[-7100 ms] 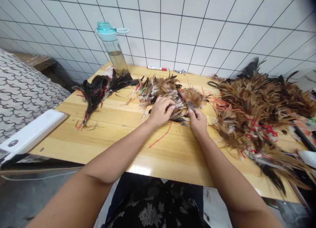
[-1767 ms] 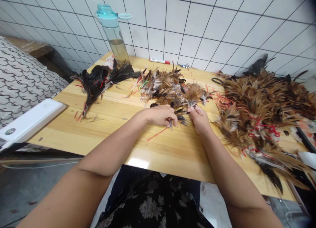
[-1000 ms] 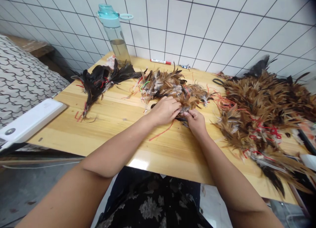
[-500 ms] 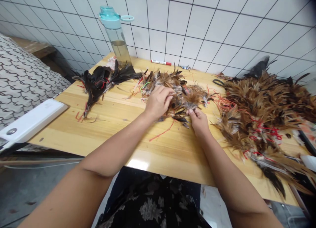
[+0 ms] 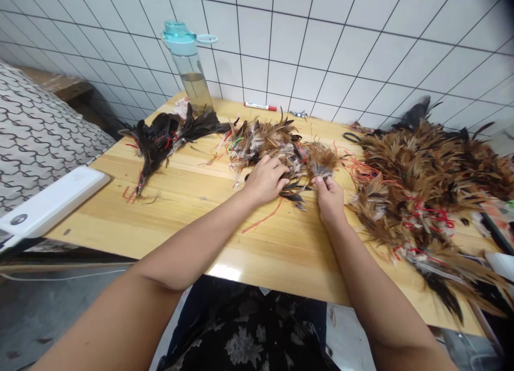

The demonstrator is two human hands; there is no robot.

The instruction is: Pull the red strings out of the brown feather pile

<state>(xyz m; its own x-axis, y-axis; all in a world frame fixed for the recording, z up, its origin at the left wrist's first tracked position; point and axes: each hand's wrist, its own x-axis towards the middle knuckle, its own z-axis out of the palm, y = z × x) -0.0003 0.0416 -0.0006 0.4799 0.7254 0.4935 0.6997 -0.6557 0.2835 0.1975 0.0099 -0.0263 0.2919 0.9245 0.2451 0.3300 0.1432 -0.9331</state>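
Note:
A brown feather bunch (image 5: 323,159) is pinched at its pale, fluffy end between the thumb and fingers of my right hand (image 5: 330,199). My left hand (image 5: 265,181) rests at the front edge of a heap of brown feathers (image 5: 265,138), palm down, fingers apart; I see nothing held in it. A few dark feathers (image 5: 296,193) lie on the table between my hands. Red threads run through the heap, and a loose red thread (image 5: 263,219) trails in front of it. A green loop (image 5: 236,142) shows at its left side.
Black feather bundles (image 5: 163,138) lie left on the wooden table (image 5: 160,232), by a water bottle (image 5: 193,82). A larger brown feather pile (image 5: 429,173) with red thread covers the right. A red-capped marker (image 5: 260,107) is by the tiled wall; a white device (image 5: 56,199) sits left.
My left hand has drawn back from the top of the heap toward its front edge. My right hand has shifted slightly right with the feather bunch. The view has tilted up a little.

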